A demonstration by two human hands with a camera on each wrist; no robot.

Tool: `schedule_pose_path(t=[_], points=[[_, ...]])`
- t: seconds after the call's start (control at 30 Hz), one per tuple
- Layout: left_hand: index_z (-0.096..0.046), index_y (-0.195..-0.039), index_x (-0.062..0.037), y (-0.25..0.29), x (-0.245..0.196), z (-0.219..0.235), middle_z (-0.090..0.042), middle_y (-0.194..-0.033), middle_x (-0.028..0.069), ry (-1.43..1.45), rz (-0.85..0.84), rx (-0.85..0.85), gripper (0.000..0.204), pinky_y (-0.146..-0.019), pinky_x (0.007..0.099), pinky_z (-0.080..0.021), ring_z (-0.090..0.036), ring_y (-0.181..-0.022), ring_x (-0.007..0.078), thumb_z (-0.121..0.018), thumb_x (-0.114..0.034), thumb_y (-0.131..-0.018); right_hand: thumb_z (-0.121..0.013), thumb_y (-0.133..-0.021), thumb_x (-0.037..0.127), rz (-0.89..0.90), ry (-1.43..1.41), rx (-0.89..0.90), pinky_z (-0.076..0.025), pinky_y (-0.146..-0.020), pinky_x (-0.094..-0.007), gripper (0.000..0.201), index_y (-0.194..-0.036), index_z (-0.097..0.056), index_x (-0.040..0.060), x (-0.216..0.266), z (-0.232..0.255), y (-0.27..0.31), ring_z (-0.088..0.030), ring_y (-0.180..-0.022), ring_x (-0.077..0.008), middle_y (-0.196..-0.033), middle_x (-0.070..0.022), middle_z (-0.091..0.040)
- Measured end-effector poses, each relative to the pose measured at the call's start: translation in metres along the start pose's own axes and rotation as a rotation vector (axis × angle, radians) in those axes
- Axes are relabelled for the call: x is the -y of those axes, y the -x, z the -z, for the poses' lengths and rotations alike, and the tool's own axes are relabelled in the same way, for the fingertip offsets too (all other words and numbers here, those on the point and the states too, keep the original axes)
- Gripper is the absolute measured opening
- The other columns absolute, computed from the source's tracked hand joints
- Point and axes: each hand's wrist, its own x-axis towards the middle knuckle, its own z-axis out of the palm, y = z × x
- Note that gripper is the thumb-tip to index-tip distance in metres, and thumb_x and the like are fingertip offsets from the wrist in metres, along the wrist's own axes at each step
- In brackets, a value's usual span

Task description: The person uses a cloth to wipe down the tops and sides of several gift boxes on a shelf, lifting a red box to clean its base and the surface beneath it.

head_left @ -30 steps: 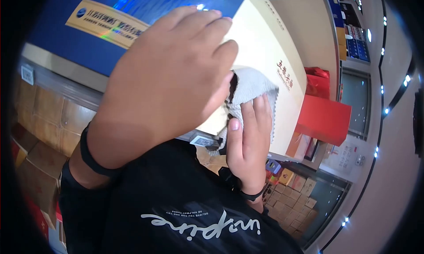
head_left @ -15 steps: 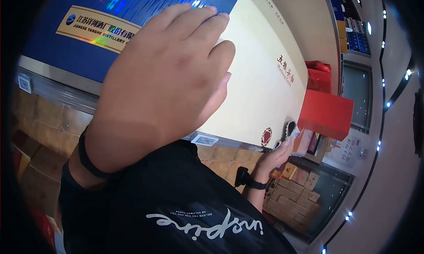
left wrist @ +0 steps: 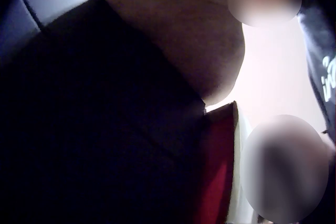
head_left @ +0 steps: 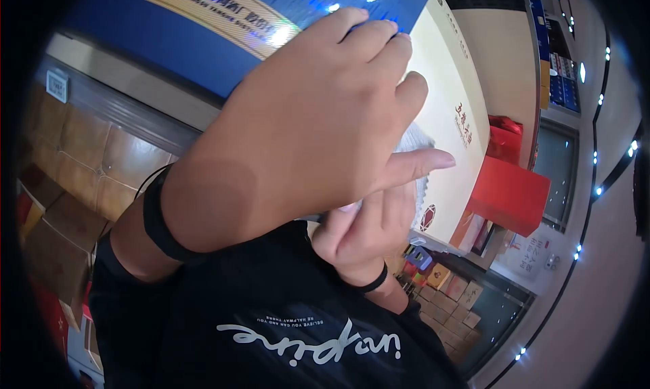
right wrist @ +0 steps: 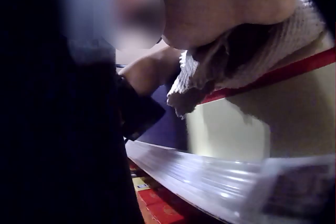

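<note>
My left hand point(head_left: 305, 111) rests across the blue box point(head_left: 183, 47) and the edge of the cream box point(head_left: 460, 84), fingers slightly bent and thumb stretched to the right. Below its thumb, my right hand point(head_left: 372, 230) is partly covered by it. A grey cloth point(head_left: 420, 142) shows beside both hands against the cream face. In the right wrist view the cloth point(right wrist: 262, 58) hangs bunched under my right hand point(right wrist: 226, 3), which grips it. Only the heel of my left hand point(left wrist: 199, 45) shows in the left wrist view; its fingers are hidden there.
A red box point(head_left: 511, 196) and a red bag point(head_left: 504, 138) stand right of the cream box. A clear shelf edge with a price tag point(head_left: 57, 85) runs along the front. Cardboard boxes point(head_left: 61, 253) lie lower left, with more stacked lower right.
My right hand moved with the cloth out to the cream box's far lower corner, then back beside my left hand. My left thumb now points outward. The head view has shifted.
</note>
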Motion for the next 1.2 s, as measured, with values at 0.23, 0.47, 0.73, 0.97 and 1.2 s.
schedule_pose_path(t=[0.23, 0.47, 0.73, 0.97, 1.2], points=[[-0.074, -0.115, -0.0006, 0.002, 0.005, -0.005, -0.069, -0.129, 0.0215, -0.126, -0.058, -0.056, 0.053, -0.114, 0.0495, -0.045, -0.061, -0.128, 0.0393, -0.077, -0.048, -0.091, -0.066, -0.089, 0.022, 0.065, -0.026, -0.058, -0.052, -0.101, -0.0563, 0.042, -0.119, -0.075, -0.0063, 0.007, -0.010, -0.006, -0.069, -0.109, -0.0518, -0.112, -0.0275, -0.072], [-0.073, -0.120, -0.0025, 0.001, 0.024, -0.021, -0.066, -0.137, 0.0198, -0.586, -0.227, -0.079, 0.047, -0.118, 0.0498, -0.042, -0.059, -0.133, 0.0380, -0.076, -0.042, -0.094, -0.055, -0.095, 0.023, -0.069, 0.168, -0.100, -0.049, -0.106, -0.0588, 0.043, -0.119, -0.071, -0.0100, -0.045, 0.016, 0.048, -0.065, -0.122, -0.0504, -0.123, -0.0329, -0.069], [-0.072, -0.120, -0.0019, -0.009, -0.010, -0.001, -0.065, -0.139, 0.0201, -0.274, -0.063, -0.011, 0.044, -0.119, 0.0492, -0.041, -0.058, -0.135, 0.0362, -0.077, -0.036, -0.093, -0.033, -0.109, 0.026, -0.372, 0.422, -0.269, -0.043, -0.114, -0.0524, 0.055, -0.132, -0.062, -0.0146, -0.158, 0.051, 0.162, -0.060, -0.129, -0.0473, -0.137, -0.0311, -0.065], [-0.072, -0.118, -0.0008, -0.009, -0.001, -0.007, -0.065, -0.137, 0.0204, -0.333, -0.111, -0.051, 0.043, -0.117, 0.0490, -0.042, -0.058, -0.133, 0.0372, -0.079, -0.032, -0.090, -0.033, -0.113, 0.024, -0.494, 0.419, -0.334, -0.040, -0.115, -0.0493, 0.051, -0.134, -0.060, -0.0147, -0.158, 0.043, 0.164, -0.058, -0.129, -0.0428, -0.139, -0.0280, -0.063], [-0.070, -0.113, -0.0008, -0.004, 0.027, -0.033, -0.065, -0.133, 0.0202, -0.499, -0.227, -0.154, 0.041, -0.114, 0.0491, -0.044, -0.059, -0.130, 0.0374, -0.080, -0.032, -0.088, -0.042, -0.103, 0.021, -0.390, 0.337, -0.239, -0.041, -0.113, -0.0596, 0.046, -0.122, -0.064, -0.0150, -0.081, 0.018, 0.104, -0.059, -0.128, -0.0513, -0.130, -0.0326, -0.065]])
